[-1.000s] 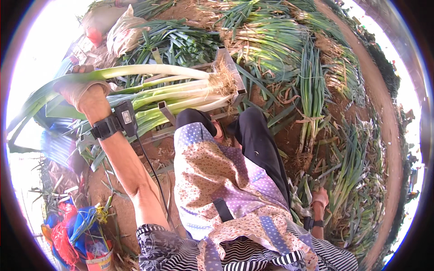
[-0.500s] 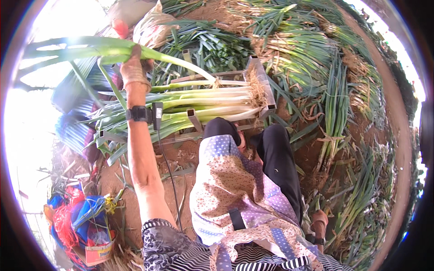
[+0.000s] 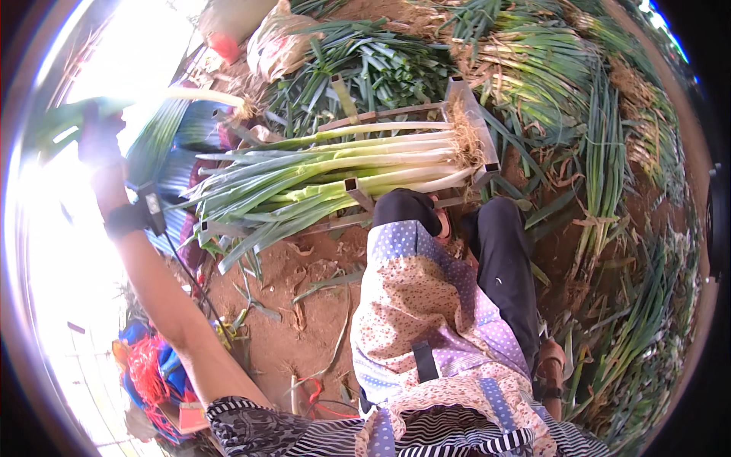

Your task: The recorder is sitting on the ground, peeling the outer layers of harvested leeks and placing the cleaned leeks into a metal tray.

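Note:
My left hand is stretched out to the far left, closed around a long green onion. Its leaves blur in the bright light, while its white stem and roots point right. In front of my knees, a metal frame holds a row of green onions, roots against the frame's right end plate and leaves trailing left. My right hand hangs low beside my right thigh, close to loose leaves on the ground. Its fingers are partly hidden, so what it holds, if anything, does not show.
Heaped green onions lie along the far right, with a tied bundle nearer. A dark green pile and a pale sack sit behind the frame. Blue and red netting lies at lower left. Leaf scraps litter the soil.
My left hand has swung farther left, carrying the green onion away from above the frame. The row in the frame stays put. My view has shifted somewhat left.

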Demonstrator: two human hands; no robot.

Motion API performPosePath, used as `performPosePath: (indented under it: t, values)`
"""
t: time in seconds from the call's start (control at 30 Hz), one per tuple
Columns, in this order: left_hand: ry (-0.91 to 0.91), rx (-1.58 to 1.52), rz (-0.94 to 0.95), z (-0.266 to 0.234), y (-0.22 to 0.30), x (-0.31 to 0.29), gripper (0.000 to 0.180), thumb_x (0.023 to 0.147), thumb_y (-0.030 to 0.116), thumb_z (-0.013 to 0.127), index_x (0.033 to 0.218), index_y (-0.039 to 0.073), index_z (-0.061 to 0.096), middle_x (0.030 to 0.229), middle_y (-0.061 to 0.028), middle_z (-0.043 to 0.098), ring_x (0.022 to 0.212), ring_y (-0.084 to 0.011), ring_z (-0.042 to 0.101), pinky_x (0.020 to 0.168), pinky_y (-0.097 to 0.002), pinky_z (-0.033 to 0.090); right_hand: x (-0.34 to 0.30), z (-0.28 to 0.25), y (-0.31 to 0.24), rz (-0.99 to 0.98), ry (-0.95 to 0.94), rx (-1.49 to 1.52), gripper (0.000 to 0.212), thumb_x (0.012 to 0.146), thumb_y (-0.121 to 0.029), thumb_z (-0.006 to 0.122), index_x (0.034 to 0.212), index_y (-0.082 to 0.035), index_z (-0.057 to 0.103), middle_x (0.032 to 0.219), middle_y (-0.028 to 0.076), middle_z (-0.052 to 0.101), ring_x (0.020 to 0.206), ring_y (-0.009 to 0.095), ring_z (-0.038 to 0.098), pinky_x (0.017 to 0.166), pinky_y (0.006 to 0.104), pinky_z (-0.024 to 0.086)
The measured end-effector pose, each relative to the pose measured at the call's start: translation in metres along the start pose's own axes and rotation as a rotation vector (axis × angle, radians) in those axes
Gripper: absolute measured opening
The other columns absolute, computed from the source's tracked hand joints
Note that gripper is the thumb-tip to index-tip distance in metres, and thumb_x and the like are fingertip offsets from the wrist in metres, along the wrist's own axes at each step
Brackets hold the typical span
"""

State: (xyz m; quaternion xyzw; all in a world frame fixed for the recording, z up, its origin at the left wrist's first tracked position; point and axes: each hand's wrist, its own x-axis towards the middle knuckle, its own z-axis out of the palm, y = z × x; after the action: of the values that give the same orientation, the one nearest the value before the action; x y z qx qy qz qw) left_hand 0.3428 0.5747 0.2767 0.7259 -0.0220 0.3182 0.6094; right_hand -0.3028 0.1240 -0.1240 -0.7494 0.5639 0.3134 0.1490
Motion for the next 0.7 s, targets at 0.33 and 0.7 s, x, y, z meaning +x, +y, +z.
performPosePath:
  t: [0.33, 0.7]
  values:
    - [-0.089, -0.705, -0.635, 0.141, -0.212, -0.173, 0.036, 0.087, 0.033, 0.063, 0.098, 0.004, 0.046, 0.074, -0.0092, 0.056, 0.057, -0.0204, 0.057, 0.047, -0.0297, 0.05, -0.009, -0.005, -0.002, 0.015, -0.08, -0.002, 0.033, 0.076, -0.027, 0.055, 0.1, -0.009, 0.067, 0.099, 0.019, 0.065, 0.098, 0.034, 0.062, 0.081, 0.042, 0.049]
    - [-0.184, -0.633, -1.358, 0.161, -0.295, -0.208, 0.025, 0.084, 0.01, 0.063, 0.1, 0.0, 0.047, 0.097, -0.0228, 0.054, 0.082, -0.0402, 0.056, 0.073, -0.054, 0.054, 0.004, 0.018, -0.011, -0.093, -0.136, -0.031, 0.036, 0.078, -0.04, 0.062, 0.096, -0.009, 0.068, 0.097, 0.016, 0.066, 0.094, 0.033, 0.063, 0.078, 0.0402, 0.05]
